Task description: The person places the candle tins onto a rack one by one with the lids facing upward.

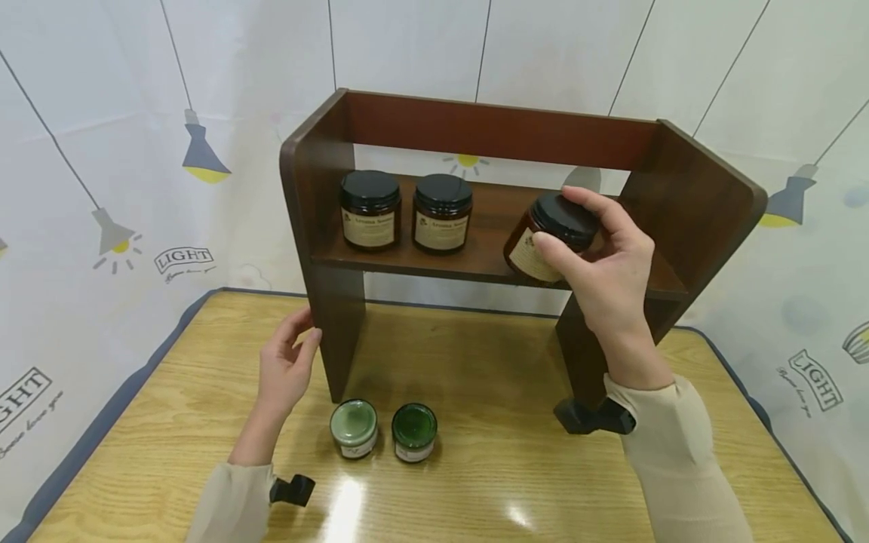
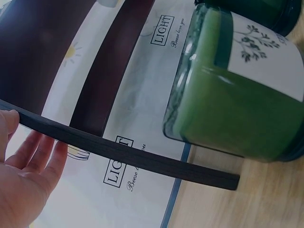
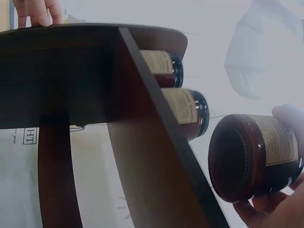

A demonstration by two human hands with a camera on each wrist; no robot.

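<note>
My right hand [image 1: 614, 268] grips an amber jar [image 1: 532, 253] by its black lid, thumb in front and fingers behind. The jar is tilted at the front of the shelf board; its bottom faces the right wrist view, held clear of the board there. Two similar black-lidded jars, a left one [image 1: 371, 211] and a right one [image 1: 443, 215], stand upright on the dark wooden shelf [image 1: 502, 130]. My left hand [image 1: 288, 369] touches the shelf's left side panel [image 2: 156, 166], thumb at its front edge, fingers along its outer side.
A pale green glass jar [image 1: 354, 426] and a dark green one [image 1: 414, 431] stand on the wooden table [image 1: 502, 483] before the shelf's left half. Behind the shelf hangs a white cloth [image 1: 244, 60] printed with lamps. Black wrist mounts sit at both sleeves.
</note>
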